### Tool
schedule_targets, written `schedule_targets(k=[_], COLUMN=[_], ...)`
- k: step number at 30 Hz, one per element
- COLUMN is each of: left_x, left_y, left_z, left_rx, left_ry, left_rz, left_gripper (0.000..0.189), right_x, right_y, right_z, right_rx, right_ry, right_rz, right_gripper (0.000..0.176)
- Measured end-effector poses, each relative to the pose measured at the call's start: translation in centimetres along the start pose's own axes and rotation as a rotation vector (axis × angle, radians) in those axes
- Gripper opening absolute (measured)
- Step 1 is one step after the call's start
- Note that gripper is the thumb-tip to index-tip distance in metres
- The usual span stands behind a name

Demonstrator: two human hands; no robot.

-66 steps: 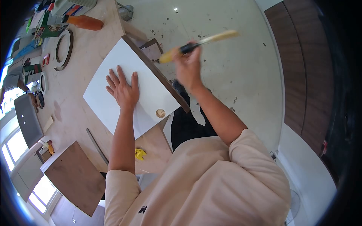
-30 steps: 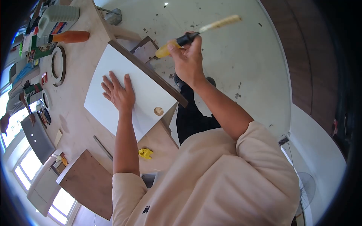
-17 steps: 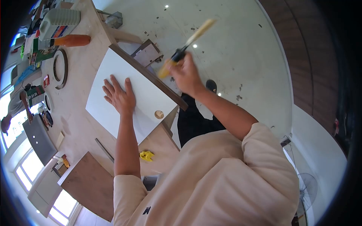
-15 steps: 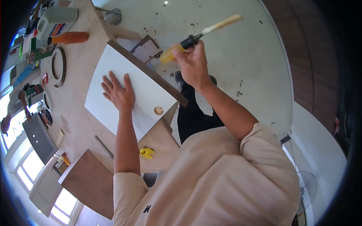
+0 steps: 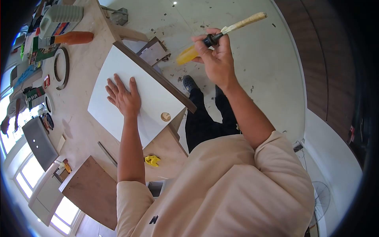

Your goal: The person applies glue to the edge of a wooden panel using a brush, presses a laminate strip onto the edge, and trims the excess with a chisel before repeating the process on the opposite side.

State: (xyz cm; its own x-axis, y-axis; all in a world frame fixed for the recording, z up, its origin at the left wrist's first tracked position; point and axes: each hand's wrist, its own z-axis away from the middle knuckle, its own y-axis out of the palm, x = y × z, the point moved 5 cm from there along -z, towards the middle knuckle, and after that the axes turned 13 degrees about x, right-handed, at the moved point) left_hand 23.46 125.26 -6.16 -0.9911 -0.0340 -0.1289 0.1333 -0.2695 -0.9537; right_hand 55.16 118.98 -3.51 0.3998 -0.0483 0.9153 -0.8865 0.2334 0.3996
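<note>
My left hand [image 5: 125, 98] lies flat on a white panel [image 5: 148, 102], fingers spread. The panel has a dark brown edge strip [image 5: 158, 79] and a round hole [image 5: 166, 117] near its lower corner. Over the floor beyond the panel, my right hand [image 5: 219, 63] grips a yellow-handled tool [image 5: 187, 55] by its black collar. Its shaft appears covered in something tan and points up to the right. The kind of tool cannot be made out with certainty.
On the wooden table [image 5: 83, 91] stand a plastic jug [image 5: 61, 19], an orange bottle [image 5: 77, 38] and an edging roll [image 5: 65, 69]. A yellow crumpled item [image 5: 152, 160] and a brown board [image 5: 90, 189] are nearer me. Another person [image 5: 15, 112] is at far left. Scraps litter the floor.
My right hand has moved right, carrying the tool with it, and its fingers now sit differently around the black collar. My left hand stays in place on the panel.
</note>
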Motion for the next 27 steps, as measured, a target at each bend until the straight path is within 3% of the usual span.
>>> schedule_targets(k=[3, 6, 10, 14, 18, 19, 22, 26, 27], left_x=[-0.1, -0.1, -0.1, 0.3, 0.0, 0.2, 0.2, 0.0, 0.0], left_y=[-0.1, -0.2, 0.2, 0.2, 0.1, 0.1, 0.0, -0.2, -0.2], left_z=[0.0, -0.2, 0.0, -0.2, 0.0, -0.1, -0.3, 0.2, 0.0], left_rx=[0.002, -0.003, 0.004, -0.015, 0.0, -0.003, -0.021, -0.005, -0.008], left_ry=[-0.002, 0.002, -0.001, 0.001, -0.004, -0.007, 0.005, -0.001, -0.007], left_rz=[-0.002, -0.008, -0.009, -0.025, -0.005, -0.013, -0.018, 0.001, 0.0], left_gripper=[0.079, 0.078, 0.078, 0.077, 0.078, 0.078, 0.078, 0.078, 0.078], right_x=[-5.8, -5.9, -2.7, -6.6, -3.6, -5.0, -6.4, -3.7, -6.5], right_y=[1.6, 3.8, 2.6, 4.3, 3.7, 4.7, 4.2, 2.8, 3.3], right_z=[2.3, 2.7, 1.2, 2.2, 0.6, 0.9, 1.4, 2.0, 3.2], right_rx=[-0.131, 0.145, -0.223, 0.136, -0.191, -0.011, 0.132, -0.197, 0.008], right_ry=[0.007, 0.056, -0.182, 0.117, -0.193, -0.14, 0.093, -0.099, -0.007], right_rz=[0.066, 0.23, -0.023, 0.26, 0.04, 0.221, 0.298, 0.047, 0.249], right_gripper=[0.041, 0.037, 0.037, 0.035, 0.037, 0.037, 0.035, 0.037, 0.038])
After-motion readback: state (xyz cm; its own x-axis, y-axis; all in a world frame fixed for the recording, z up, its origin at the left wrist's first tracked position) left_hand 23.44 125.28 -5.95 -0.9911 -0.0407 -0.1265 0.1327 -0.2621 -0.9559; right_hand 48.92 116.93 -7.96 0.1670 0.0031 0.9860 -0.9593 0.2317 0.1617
